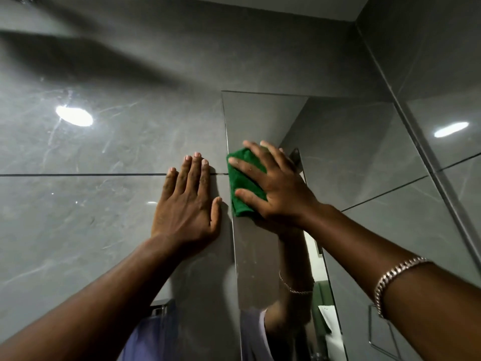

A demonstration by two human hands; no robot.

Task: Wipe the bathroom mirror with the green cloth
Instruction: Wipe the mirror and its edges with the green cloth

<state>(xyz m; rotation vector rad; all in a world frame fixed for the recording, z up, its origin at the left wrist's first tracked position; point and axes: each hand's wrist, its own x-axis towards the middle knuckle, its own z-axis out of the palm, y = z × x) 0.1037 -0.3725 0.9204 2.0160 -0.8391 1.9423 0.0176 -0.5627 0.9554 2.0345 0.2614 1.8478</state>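
The bathroom mirror [256, 118] is a tall narrow pane on the grey tiled wall, seen from below. My right hand [276, 186] lies flat on the folded green cloth [243, 178] and presses it against the mirror near its left edge, at mid height. My left hand [186, 201] rests flat on the wall tile just left of the mirror's edge, fingers together and pointing up, holding nothing. The mirror shows the reflection of my right forearm and bracelet below the cloth.
Glossy grey wall tiles [91, 217] with a dark grout line run to the left. A side wall [442, 74] meets the mirror wall at the right corner. A ceiling light's glare [74, 115] shines on the tile. A metal fixture [160, 310] sits low on the wall.
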